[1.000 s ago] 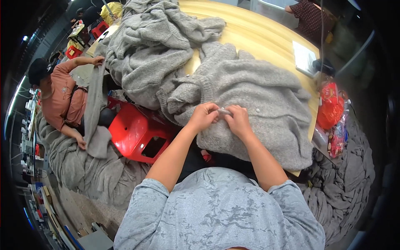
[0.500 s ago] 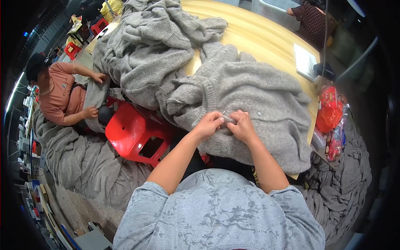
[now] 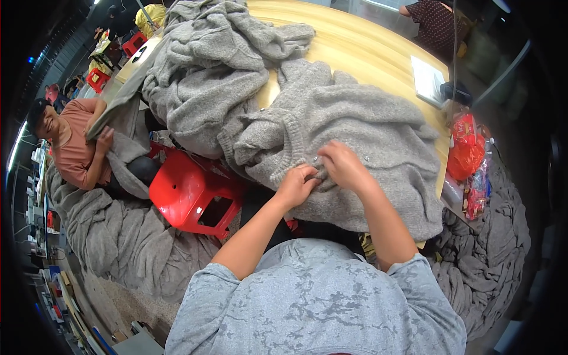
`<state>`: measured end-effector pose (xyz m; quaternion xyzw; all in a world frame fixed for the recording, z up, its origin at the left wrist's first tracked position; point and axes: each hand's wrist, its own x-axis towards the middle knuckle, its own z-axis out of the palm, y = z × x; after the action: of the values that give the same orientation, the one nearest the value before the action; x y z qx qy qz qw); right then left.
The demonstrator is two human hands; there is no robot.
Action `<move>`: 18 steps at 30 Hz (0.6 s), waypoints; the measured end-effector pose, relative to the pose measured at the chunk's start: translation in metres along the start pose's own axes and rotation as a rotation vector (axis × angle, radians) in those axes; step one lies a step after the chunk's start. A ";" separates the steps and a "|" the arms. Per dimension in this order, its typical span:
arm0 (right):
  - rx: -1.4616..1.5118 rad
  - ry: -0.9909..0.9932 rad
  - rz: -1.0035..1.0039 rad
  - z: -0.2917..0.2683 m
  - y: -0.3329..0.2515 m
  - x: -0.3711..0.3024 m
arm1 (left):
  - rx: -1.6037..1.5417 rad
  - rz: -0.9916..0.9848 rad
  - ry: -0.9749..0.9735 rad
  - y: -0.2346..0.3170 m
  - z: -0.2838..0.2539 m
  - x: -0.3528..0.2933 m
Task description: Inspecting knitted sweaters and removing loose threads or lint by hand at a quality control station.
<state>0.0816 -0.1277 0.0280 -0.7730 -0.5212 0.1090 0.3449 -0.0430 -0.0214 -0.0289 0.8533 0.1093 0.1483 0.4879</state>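
Note:
A grey knit cardigan (image 3: 378,130) lies spread across the near edge of the table, its ribbed band and a small shiny button (image 3: 366,158) showing. My left hand (image 3: 297,186) pinches a fold of the knit along its button front. Just above and to the right, my right hand (image 3: 344,167) is closed, thumb and fingertips together over the same strip. Whatever sits between those fingertips is too small to make out.
More grey knitwear (image 3: 201,71) is heaped on the wooden table (image 3: 355,38). A red stool (image 3: 183,189) stands at left, near a seated person (image 3: 77,142) handling grey knit. Knit piles (image 3: 124,248) lie on both sides. Red plastic bags (image 3: 464,148) and a white pad (image 3: 427,80) are at right.
My right hand has lifted up and slightly away from my left, which has dipped a little lower. The seated person has raised the grey knit and leaned back.

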 end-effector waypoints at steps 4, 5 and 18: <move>-0.255 0.021 0.068 0.028 0.026 0.016 | 0.053 0.127 0.168 -0.003 0.009 0.006; -0.306 -0.049 0.096 0.031 0.029 0.015 | 0.058 0.130 0.173 -0.005 0.010 0.007; 0.692 -0.248 0.557 0.014 0.048 0.016 | 0.114 0.150 0.343 -0.003 0.017 0.015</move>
<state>0.1155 -0.1184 -0.0104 -0.7041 -0.2638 0.4567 0.4755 -0.0234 -0.0286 -0.0370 0.8475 0.1350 0.3209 0.4006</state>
